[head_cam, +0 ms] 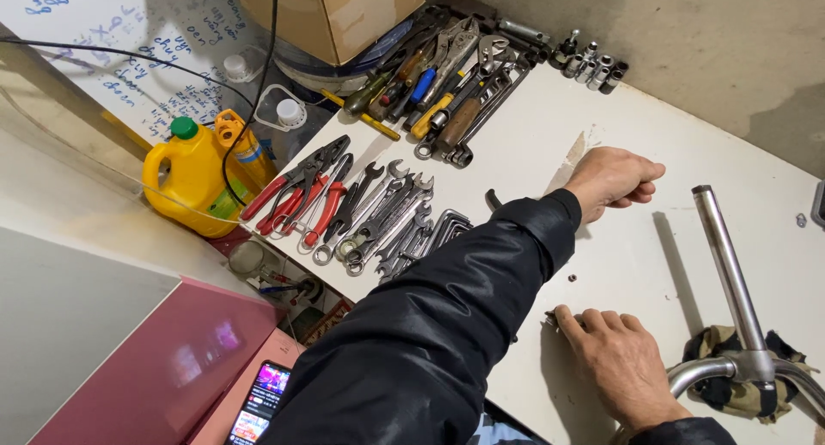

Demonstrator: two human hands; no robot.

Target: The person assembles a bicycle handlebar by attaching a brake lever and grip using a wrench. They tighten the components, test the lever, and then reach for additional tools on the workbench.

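The white table (687, 144) served as the landmark. The left hand (612, 180) hovered over its middle, fingers curled loosely inward with nothing visibly held. The right hand (620, 361) rested flat on the table's near edge, fingers pressed together, their tips touching what looked like a small metal part (550, 318), though the view was too poor to be sure. A small nut (572, 278) lay loose on the table between the two hands. At the table's right end stood a chrome bicycle stem (729, 265) above a rag (720, 385). Along the table's left edge lay rows of wrenches (387, 222) and red-handled pliers (301, 196), apparently untouched. Judging by this, the work seemed barely begun: parts loose, no tool picked up.
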